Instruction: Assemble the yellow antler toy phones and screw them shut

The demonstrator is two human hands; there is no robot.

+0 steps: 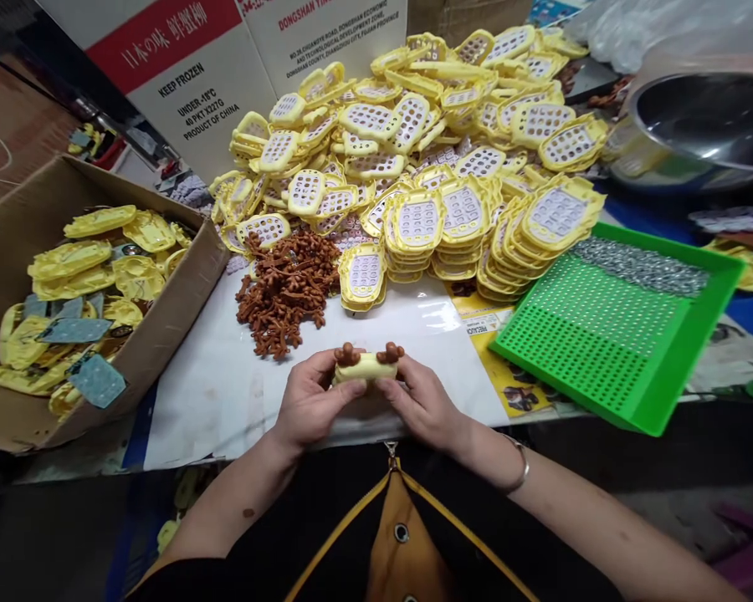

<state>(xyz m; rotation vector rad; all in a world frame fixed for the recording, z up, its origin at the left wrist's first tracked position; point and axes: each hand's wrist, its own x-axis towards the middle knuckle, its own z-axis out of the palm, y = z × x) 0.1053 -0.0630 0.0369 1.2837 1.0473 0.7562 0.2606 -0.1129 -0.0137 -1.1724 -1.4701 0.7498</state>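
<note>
Between both hands is a pale yellow plastic toy casing (367, 368) with two brown antler-like pieces at its top corners. My left hand (317, 397) grips its left end, the thumb lying along the near side. On the right end, my right hand (423, 401) is closed the same way. The casing's underside is hidden by my fingers. Just beyond my left hand lies a heap of loose brown antler pieces (282, 293). A short stack of yellow casings with lilac button pads (362, 276) stands directly ahead of the hands.
A large pile of yellow casings (370, 121) fills the back. Taller casing stacks (414, 221) stand before it. At right is a green tray (577, 326) with small metal screws (640, 266); behind it, a metal bowl (709, 125). A cardboard box (163, 334) of casings with circuit boards sits left.
</note>
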